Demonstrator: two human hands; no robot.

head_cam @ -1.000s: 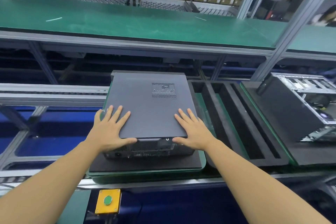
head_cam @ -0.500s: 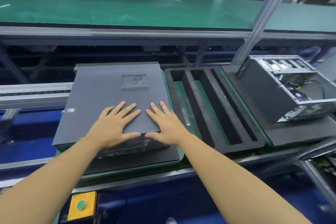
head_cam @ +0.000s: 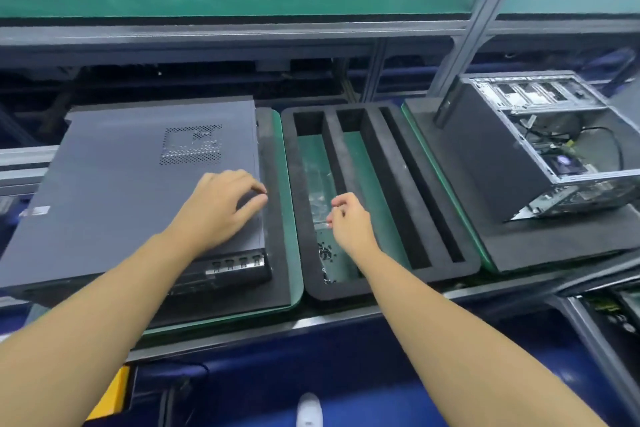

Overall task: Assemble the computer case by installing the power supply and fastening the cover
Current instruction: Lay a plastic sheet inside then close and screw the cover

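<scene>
Closed case and screw supply, read from left to right. At the left, the computer case (head_cam: 228, 267) lies flat on a black foam pad (head_cam: 277, 253), with the grey cover (head_cam: 121, 180) laid over its top and lined up with its edges; the vent holes (head_cam: 192, 146) face upward. The power supply is out of sight beneath the cover, so its fitting is inferred and not seen. The left hand (head_cam: 218, 208) rests on the cover close to the right edge, its fingers arched and their tips touching the panel, and it grasps nothing. To the right of the pad sits a slotted foam tray (head_cam: 391, 184); its leftmost slot holds a clear plastic bag (head_cam: 320, 191) and a scatter of small dark screws (head_cam: 325, 253). The right hand (head_cam: 349, 222) hovers over this slot, just above the bag and near the screws, fingers curled toward the thumb; whether it pinches a screw cannot be told. At the far right, a second case (head_cam: 554, 149) stands open and tilted on its own pad, apart from both hands. Judged stage: late, with the cover placed but apparently not yet fastened; what is left is to pick up screws and drive them in. The cover lies under the left hand, well clear of the right
</scene>
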